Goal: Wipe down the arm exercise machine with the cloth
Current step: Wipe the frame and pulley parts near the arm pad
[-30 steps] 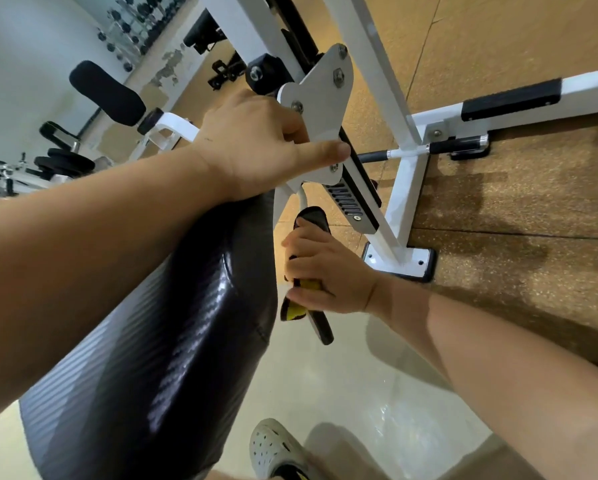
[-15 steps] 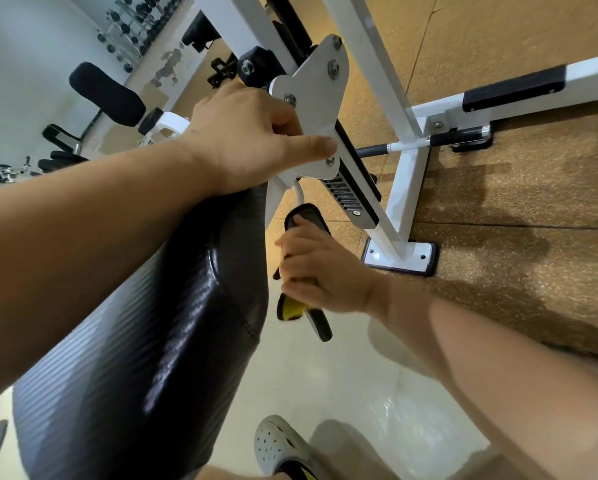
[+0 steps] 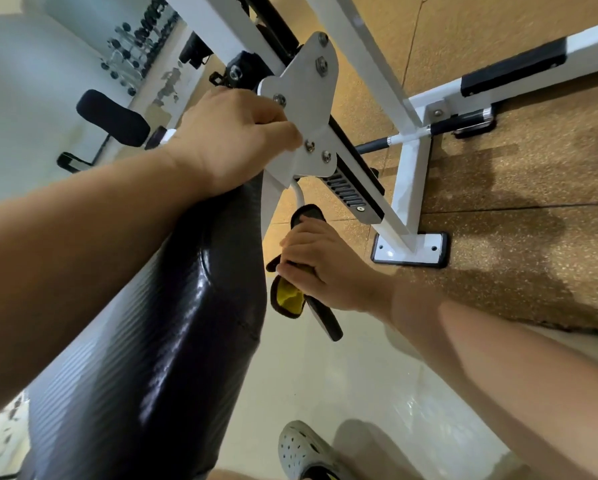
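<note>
- The cloth, yellow with a dark edge, is wrapped against the machine's black handle grip, low in the middle of the view; a bunched tail hangs out below the fist on its left side
- The right hand holds it there, fingers curled tight round cloth and grip together, thumb side up toward the machine
- The grip's long axis runs from upper left, where its rounded top shows above the knuckles, down to lower right, where its bare end sticks out below the fist; by my reading, any wiping stroke has to slide along that line, and the uncovered lower end lies toward the wrist
- The right hand is the one on the job; the left hand is higher, apart from the cloth
- Its fingers are curled at the edge of the white bracket plate, thumb against the face; what they close on behind is hidden, though it looks like a steadying hold
- The left forearm lies over the black arm pad, just beside the grip
- Beyond stand the white frame upright and its foot plate on speckled rubber flooring
- A perforated shoe shows on the pale floor below
</note>
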